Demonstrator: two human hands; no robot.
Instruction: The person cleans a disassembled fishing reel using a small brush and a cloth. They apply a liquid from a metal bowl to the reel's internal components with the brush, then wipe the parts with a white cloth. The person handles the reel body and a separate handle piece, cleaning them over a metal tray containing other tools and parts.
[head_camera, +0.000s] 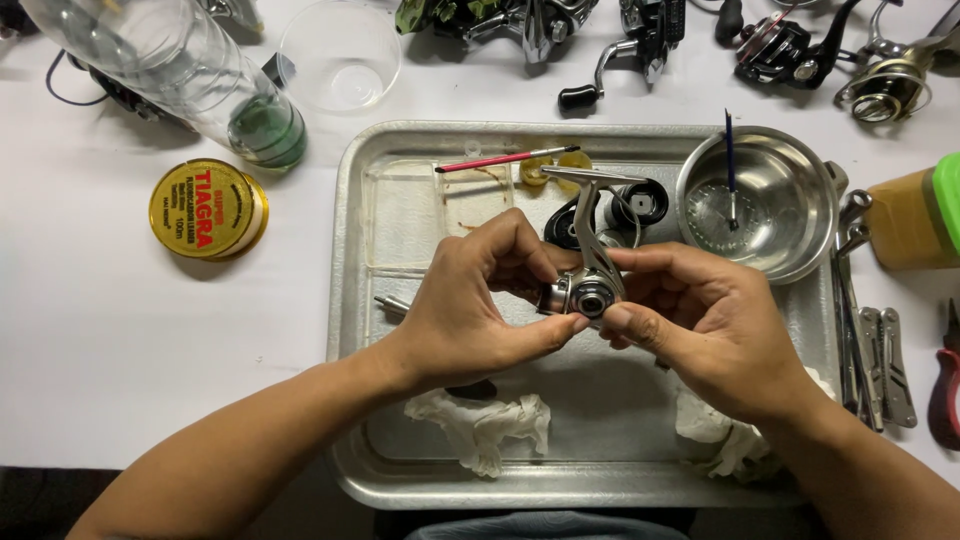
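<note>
Both hands meet over the metal tray (350, 300): left hand (470, 305) and right hand (705, 325) pinch the silver reel body (585, 290) between fingertips, its stem running up toward twelve o'clock.

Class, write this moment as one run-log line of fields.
left hand: grips silver reel part | right hand: pinches same part | place: above metal tray | nearby: steel bowl, crumpled tissues

White tabletop (120, 330) — evenly lit, bright overhead light; dark floor strip along near edge.
</note>
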